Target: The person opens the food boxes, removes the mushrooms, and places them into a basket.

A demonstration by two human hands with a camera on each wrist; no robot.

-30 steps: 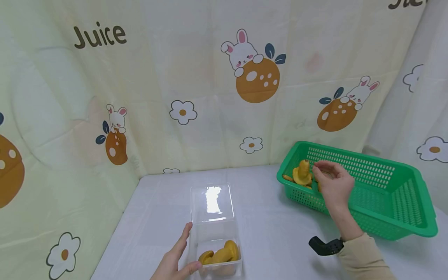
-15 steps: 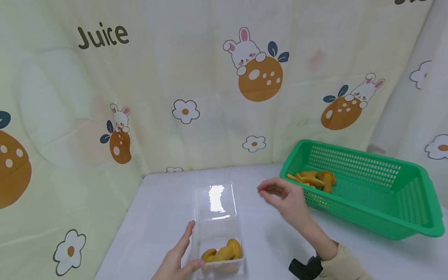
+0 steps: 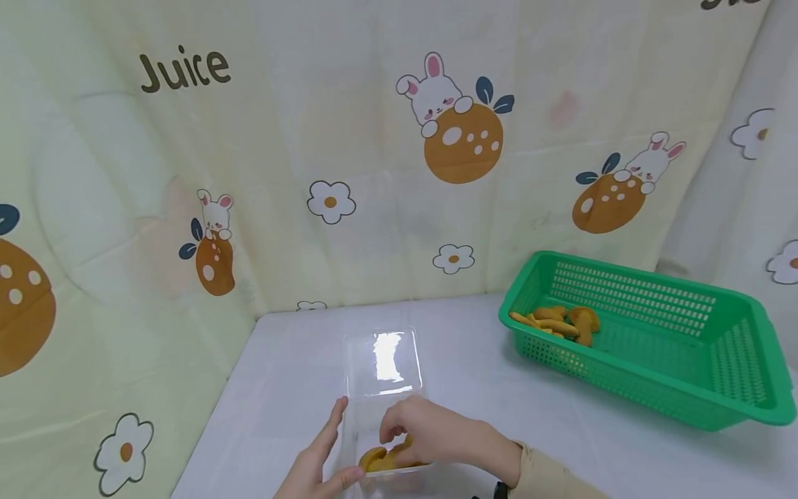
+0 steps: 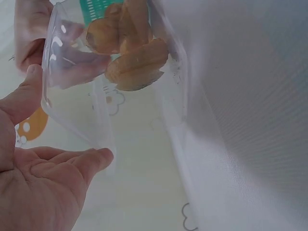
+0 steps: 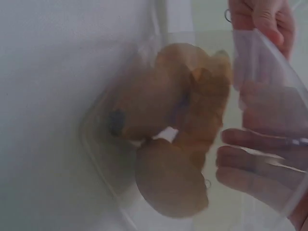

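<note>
A clear plastic box (image 3: 395, 473) stands at the table's near middle with its lid (image 3: 368, 360) folded back. Inside lie brown-yellow mushrooms (image 3: 374, 457), seen through the plastic in both wrist views. My left hand (image 3: 314, 461) rests against the box's left side, thumb near the front rim, fingers extended. In the left wrist view that hand (image 4: 48, 178) touches the clear wall. My right hand (image 3: 430, 430) reaches into the box over the mushrooms. In the right wrist view its fingers (image 5: 245, 161) are stretched and spread beside a mushroom (image 5: 171, 180), with no firm hold visible.
A green perforated basket (image 3: 636, 374) stands on the right of the table. Several mushrooms (image 3: 555, 326) lie at its left end. A patterned cloth (image 3: 280, 138) hangs behind the white table (image 3: 293, 367).
My right hand has moved from the green basket leftwards and down into the clear box. A mushroom that stood upright beside it no longer stands in the basket. My left hand stays at the box.
</note>
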